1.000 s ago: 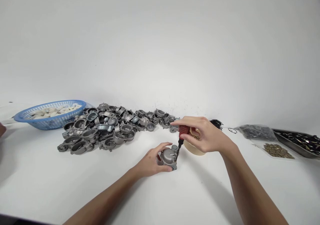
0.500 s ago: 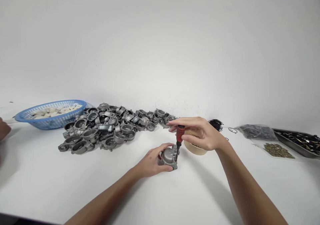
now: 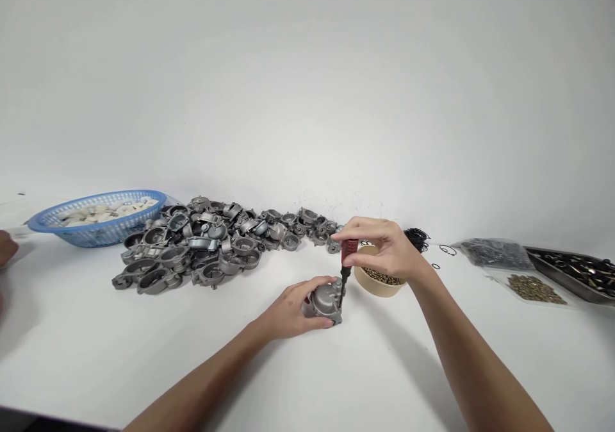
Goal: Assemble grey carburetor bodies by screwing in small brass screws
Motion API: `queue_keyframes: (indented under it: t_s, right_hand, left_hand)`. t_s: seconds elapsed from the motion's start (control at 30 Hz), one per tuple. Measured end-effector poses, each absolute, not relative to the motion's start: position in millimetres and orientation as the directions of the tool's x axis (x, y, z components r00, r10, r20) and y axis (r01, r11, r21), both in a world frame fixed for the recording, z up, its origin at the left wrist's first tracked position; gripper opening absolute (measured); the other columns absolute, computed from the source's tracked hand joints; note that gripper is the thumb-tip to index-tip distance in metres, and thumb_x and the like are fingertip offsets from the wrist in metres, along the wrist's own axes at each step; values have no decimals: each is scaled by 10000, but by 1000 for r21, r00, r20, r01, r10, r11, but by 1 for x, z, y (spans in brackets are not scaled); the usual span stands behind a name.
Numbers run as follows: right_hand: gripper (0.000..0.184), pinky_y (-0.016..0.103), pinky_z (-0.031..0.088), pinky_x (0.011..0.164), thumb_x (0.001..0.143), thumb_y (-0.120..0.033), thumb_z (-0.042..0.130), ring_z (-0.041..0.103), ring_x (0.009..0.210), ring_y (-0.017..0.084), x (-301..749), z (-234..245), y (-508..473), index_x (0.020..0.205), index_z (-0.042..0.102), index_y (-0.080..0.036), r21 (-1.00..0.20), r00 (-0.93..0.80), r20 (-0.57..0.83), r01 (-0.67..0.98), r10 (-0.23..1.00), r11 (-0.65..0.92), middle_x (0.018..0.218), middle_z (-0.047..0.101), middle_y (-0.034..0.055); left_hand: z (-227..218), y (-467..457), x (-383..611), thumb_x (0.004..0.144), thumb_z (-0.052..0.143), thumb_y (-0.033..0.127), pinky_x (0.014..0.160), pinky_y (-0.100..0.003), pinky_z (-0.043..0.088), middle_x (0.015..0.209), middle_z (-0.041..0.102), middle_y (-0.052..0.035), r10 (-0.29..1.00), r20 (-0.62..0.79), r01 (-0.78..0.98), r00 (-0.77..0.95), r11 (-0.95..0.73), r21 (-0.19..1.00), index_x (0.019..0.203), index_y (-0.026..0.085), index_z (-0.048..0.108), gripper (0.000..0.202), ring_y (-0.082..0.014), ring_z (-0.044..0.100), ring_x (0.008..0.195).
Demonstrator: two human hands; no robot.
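Metal housing (image 3: pixel 325 299) is sitting in the curve of the left hand (image 3: pixel 291 311), which is holding it from the side, index finger lying along the far edge and thumb pressing along the near one. Its domed face is turning upward between them, and its right end, with a small round boss, is jutting out past the fingertips. Whether it is touching the white table (image 3: pixel 293 381) beneath, I cannot tell. Just above that exposed end, the right hand (image 3: pixel 391 250) is gripping a screwdriver (image 3: pixel 350 249), thumb and fingers closing narrowly around the red handle. The tool is standing nearly upright, its dark shaft reaching down to the housing's right side; the tip is too small to make out. Just beyond the right hand, a cream bowl (image 3: pixel 371 286) is holding brass-coloured pieces (image 3: pixel 384 276). Farther back to the left, a pile of grey castings (image 3: pixel 211 243) is spreading toward a blue basket (image 3: pixel 96 234) containing white pieces (image 3: pixel 103 214). On the right, black rings (image 3: pixel 417 240) are lying near a clear bag (image 3: pixel 497 254), brassy bits (image 3: pixel 535 289) and a metal tray (image 3: pixel 567 279) of black parts. At the left edge, another person's hand (image 3: pixel 6 248) is showing.
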State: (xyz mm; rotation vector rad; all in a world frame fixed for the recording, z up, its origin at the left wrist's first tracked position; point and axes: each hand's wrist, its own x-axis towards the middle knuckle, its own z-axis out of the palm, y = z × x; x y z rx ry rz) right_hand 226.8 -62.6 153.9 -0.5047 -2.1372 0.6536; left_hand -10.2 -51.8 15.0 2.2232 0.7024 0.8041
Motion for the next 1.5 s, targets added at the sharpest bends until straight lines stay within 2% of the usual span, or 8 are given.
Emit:
queue_keyframes:
  t_s: [0.13, 0.57, 0.73, 0.87, 1.03, 1.2, 1.37, 1.5]
  right_hand:
    - [404, 410, 607, 799, 904, -239, 671, 698, 975, 231, 230, 151, -59, 1307, 658, -266, -730, -638, 506, 43, 581, 682, 1117, 721, 99]
    - [360, 374, 586, 793, 800, -207, 794, 676, 816, 174, 232, 152, -56, 1150, 742, -271, -644, -586, 573, 111, 573, 757, 922, 719, 46]
    - [411, 420, 590, 827, 912, -241, 659, 684, 949, 211, 230, 152, -58, 1322, 638, -263, -695, -623, 517, 93, 586, 713, 1132, 703, 102]
    - [367, 387, 583, 803, 831, -222, 764, 679, 816, 179, 230, 152, -58, 1192, 720, -269, -606, -595, 581, 137, 555, 783, 895, 728, 45]
    - [366, 424, 602, 816, 888, -231, 695, 693, 986, 237, 232, 153, -60, 1254, 679, -244, -745, -639, 481, 62, 600, 664, 1106, 717, 106]
    - [374, 371, 585, 780, 760, -202, 831, 682, 809, 173, 232, 152, -56, 1119, 750, -266, -668, -588, 563, 91, 581, 739, 896, 724, 43]
    - [383, 414, 599, 833, 858, -219, 727, 689, 1023, 239, 233, 152, -58, 1238, 684, -246, -766, -645, 459, 62, 611, 640, 1140, 705, 105]
    - [326, 399, 614, 769, 779, -228, 809, 715, 853, 218, 232, 152, -60, 1095, 727, -217, -771, -572, 471, 104, 672, 629, 946, 732, 68]
  left_hand:
    - [17, -53, -10, 789, 769, 435, 1100, -442, 449, 1417, 579, -43, 659, 348, 253, 667, -640, 726, 1424, 310, 474, 711, -272, 586, 1236]
    - [16, -52, -11, 843, 730, 443, 1102, -393, 448, 1419, 581, -34, 593, 423, 219, 685, -722, 657, 1443, 318, 463, 668, -251, 590, 1245]
    - [20, -54, -10, 881, 686, 439, 1031, -346, 494, 1324, 642, -45, 540, 455, 198, 709, -770, 606, 1369, 298, 554, 525, -227, 644, 1146]
    - [22, -54, -10, 879, 688, 425, 1029, -349, 492, 1322, 643, -40, 547, 443, 199, 710, -760, 619, 1352, 301, 566, 504, -227, 639, 1149]
    - [22, -54, -10, 868, 707, 403, 1024, -342, 491, 1309, 649, -37, 540, 454, 185, 709, -763, 619, 1358, 302, 564, 521, -223, 644, 1134]
    - [21, -53, -10, 866, 719, 396, 1025, -325, 486, 1316, 651, -31, 533, 464, 163, 708, -762, 627, 1355, 299, 572, 521, -217, 639, 1147]
    - [21, -53, -10, 856, 727, 402, 1018, -337, 494, 1307, 658, -31, 543, 463, 178, 701, -762, 623, 1344, 297, 583, 520, -219, 648, 1133]
    - [21, -53, -10, 859, 714, 423, 1017, -358, 502, 1313, 656, -47, 560, 439, 198, 703, -747, 635, 1334, 280, 596, 509, -234, 648, 1138]
